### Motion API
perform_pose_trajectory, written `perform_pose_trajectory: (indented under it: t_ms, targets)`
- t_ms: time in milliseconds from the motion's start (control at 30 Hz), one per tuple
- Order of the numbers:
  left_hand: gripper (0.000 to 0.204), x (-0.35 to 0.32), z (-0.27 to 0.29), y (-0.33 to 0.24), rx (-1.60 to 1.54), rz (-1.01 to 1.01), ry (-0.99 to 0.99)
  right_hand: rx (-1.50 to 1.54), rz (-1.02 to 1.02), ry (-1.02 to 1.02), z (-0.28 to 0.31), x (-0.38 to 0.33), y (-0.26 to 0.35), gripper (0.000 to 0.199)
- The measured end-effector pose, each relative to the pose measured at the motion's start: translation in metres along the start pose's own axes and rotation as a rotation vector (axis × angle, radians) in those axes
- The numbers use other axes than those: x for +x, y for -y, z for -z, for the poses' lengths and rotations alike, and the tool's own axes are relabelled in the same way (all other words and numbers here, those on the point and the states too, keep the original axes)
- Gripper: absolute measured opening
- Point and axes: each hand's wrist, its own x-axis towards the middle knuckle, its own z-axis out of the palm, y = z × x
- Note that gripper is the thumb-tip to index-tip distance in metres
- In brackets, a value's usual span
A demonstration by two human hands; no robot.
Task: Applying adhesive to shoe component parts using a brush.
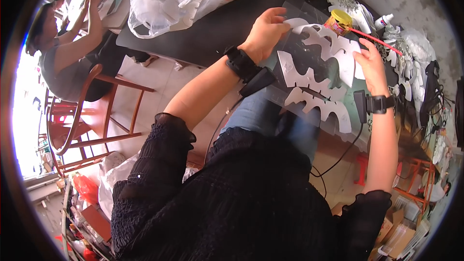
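A white curved strip with a scalloped inner edge (345,65) spans the space between my two hands above the table. My left hand (265,33) pinches its left end, with the thumb and fingers closed. At the right end, my right hand (372,65) grips the same strip between thumb and fingers. Below it lie two similar pieces, an upper scalloped white strip (304,78) and a lower scalloped white strip (325,107), on a clear sheet at the table's near edge. Just beyond the held strip stands a small tub with a yellow lid (340,21).
A red stick (374,40) reaches right from the tub. White cut pieces (355,7) and a white bottle (384,21) crowd the far right. A clear plastic bag (179,2) covers the table's far left. Another person (67,58) sits left, beside a wooden chair (101,111).
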Motion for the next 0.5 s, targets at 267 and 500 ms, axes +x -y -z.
perform_pose_trajectory:
  t_ms: [267,500]
  targets:
    - [0.048,-0.037,0.011,0.030,1.227,-0.630,0.497,-0.583,-0.032,0.211,0.015,-0.032,-0.029,0.035]
    - [0.042,-0.030,0.010,0.025,1.377,-0.361,0.719,-0.595,0.166,0.339,-0.006,-0.060,-0.031,0.042]
